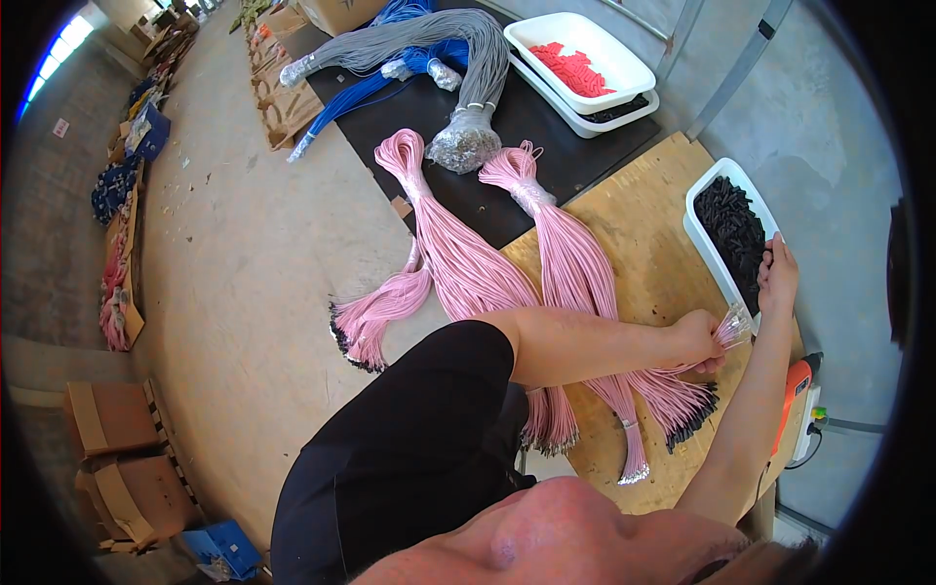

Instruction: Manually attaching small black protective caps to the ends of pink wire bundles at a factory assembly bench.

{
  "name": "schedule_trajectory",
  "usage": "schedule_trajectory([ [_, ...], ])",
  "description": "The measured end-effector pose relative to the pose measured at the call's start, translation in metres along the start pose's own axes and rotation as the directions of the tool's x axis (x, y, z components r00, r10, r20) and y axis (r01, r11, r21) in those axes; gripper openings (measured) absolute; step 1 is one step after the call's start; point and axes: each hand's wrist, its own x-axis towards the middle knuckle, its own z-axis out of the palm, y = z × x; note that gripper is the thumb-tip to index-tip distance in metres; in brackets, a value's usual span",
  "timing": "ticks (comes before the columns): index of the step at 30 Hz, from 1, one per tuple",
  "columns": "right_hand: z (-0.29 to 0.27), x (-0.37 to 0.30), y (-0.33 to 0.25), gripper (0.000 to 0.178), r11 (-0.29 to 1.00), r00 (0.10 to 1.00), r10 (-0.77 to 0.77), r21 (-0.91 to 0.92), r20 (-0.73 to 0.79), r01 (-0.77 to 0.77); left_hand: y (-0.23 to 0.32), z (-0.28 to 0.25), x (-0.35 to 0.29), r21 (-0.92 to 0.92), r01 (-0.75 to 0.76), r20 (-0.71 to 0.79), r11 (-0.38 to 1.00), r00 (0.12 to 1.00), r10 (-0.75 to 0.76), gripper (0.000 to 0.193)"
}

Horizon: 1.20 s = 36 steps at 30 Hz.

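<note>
My left hand (698, 338) is closed round a small bunch of pink wires; their bare, pale wire ends (733, 327) stick out past the fingers. At the near right side of a white tray (693, 220) is my right hand (779, 277), its fingers bent together over the rim. Whatever they pinch is too small to make out. Short black sleeves (729, 226) fill this tray. Beneath my left forearm, long bundles of pink wires (575, 249) lie across the wooden table (643, 219). One bunch beside my left hand has black sleeves on its ends (694, 417).
A red heat gun (798, 380) and a white power strip (805, 427) sit at the table's right edge. Beyond, a black tabletop (366, 122) bears grey wires (429, 34), blue wires (356, 97) and stacked white trays (624, 68), the upper with red sleeves. Cardboard boxes (117, 419) stand lower left.
</note>
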Motion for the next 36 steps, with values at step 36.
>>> schedule_trajectory([
  [36,-0.088,-0.18,0.035,0.017,0.625,0.979,0.018,0.762,0.205,-0.171,0.004,0.003,0.002,-0.12,0.027,0.129,0.992,0.992,-0.011,0.013],
])
